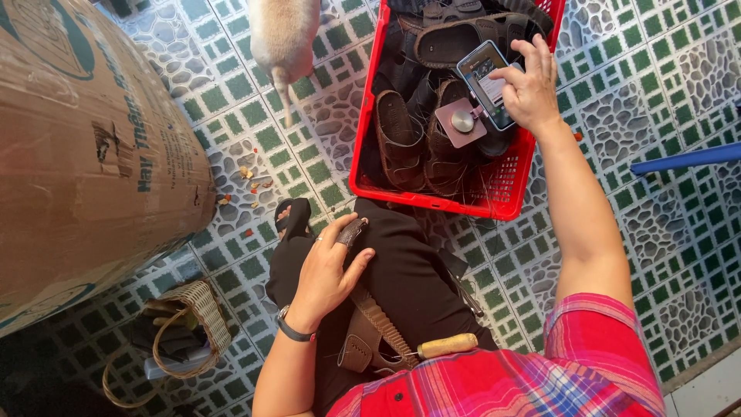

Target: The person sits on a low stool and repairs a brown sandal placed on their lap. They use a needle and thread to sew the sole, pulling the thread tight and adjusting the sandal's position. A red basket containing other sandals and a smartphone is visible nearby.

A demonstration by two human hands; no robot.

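A smartphone (488, 81) is gripped in the right hand (532, 89), fingers wrapped around its right edge and thumb laid across the screen; it is held over the red plastic crate (370, 116). The crate sits on green-and-white patterned floor tiles (656, 154) and is filled with dark brown sandals (401, 139). A small square block with a round metal disc (461, 122) is seen just below the phone. The left hand (328, 270) is rested on a black-clad thigh, fingers loosely curled, a small dark piece (351, 230) pinched at the fingertips. A brown stitched strap (378, 320) and a wooden-handled tool (448, 345) lie across the lap. A woven basket (197, 324) stands beside a large cardboard drum (85, 147).
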